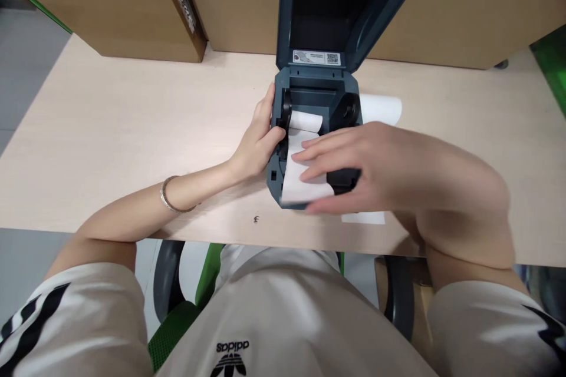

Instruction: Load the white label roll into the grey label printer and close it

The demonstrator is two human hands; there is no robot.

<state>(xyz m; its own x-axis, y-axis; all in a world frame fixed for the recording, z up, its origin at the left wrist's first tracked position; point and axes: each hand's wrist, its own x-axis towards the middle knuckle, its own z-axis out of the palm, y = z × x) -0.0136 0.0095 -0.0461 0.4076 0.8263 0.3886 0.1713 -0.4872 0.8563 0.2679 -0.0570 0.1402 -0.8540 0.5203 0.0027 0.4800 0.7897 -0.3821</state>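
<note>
A dark blue-grey printer [321, 80] stands on the table with its lid [285, 17] raised. Inside it lies a small white paper roll [306, 121], and a white paper strip [300, 185] runs from it over the printer's front edge. My left hand [259, 144] grips the printer's left side, thumb over the rim. Over the strip, my right hand [349, 162] has its fingers spread, the fingertips at the paper; whether they press on it I cannot tell.
Large cardboard boxes [132, 6] line the back of the light wooden table [110, 129]. A white roll [382, 109] lies behind the printer's right side. A flat white paper piece [365, 218] and a tiny dark scrap [256, 219] are near the front edge.
</note>
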